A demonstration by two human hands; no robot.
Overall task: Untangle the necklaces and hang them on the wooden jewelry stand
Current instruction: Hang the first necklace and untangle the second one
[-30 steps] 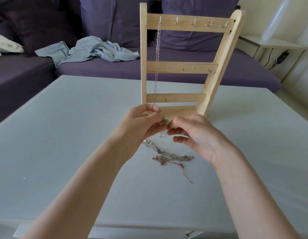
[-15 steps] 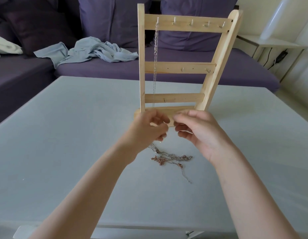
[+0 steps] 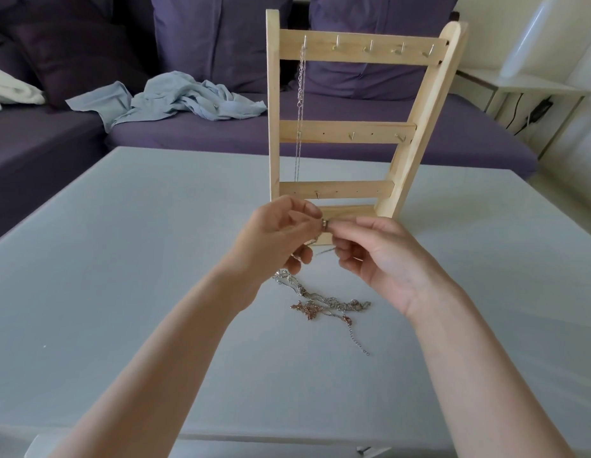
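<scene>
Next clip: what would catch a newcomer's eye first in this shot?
The wooden stand rises mid-table, one silver chain hanging from its top-left hook. Right before its base, the left hand and right hand pinch a small bit of chain between them. Below the hands, a tangle of necklaces, silver and rose, lies on the grey table.

The small metal piece pinched between the fingers is too small to be identified; the stand's base behind them is partly hidden.

Blue cloth on purple sofa
</scene>
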